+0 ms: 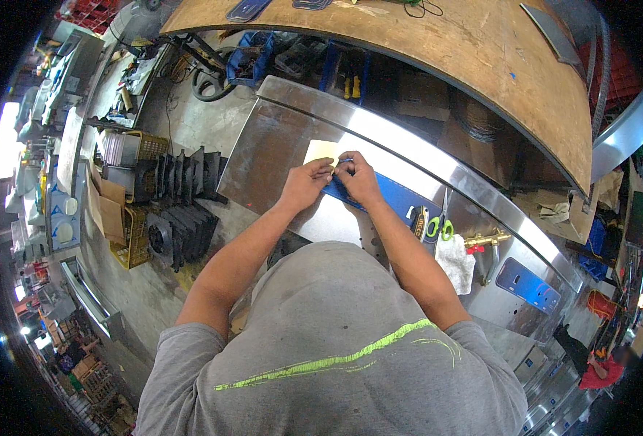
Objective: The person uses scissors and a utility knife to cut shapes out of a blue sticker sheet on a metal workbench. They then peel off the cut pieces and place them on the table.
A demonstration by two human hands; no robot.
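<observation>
Both hands meet over a stainless steel surface (249, 149). My left hand (308, 183) has its fingers pinched together at the lower edge of a pale yellow sheet (322, 150). Close beside it, my right hand (357, 178) is closed with fingertips curled inward, over the left end of a long blue panel (401, 196). Whatever is between the fingertips is too small or hidden to make out. Right of the hands lie a yellow-and-black cutter-like tool (421, 221), green-handled scissors (446, 231), a white cloth (455, 264) and a brass valve fitting (487, 240).
Another blue panel with holes (528, 285) rests on the steel at right. Beyond stands a wooden workbench (437, 43), with blue bins (251, 57) beneath it. Black slatted parts (183, 232) and yellow crates (131, 243) stand on the floor at left. A person in red (601, 372) is at far right.
</observation>
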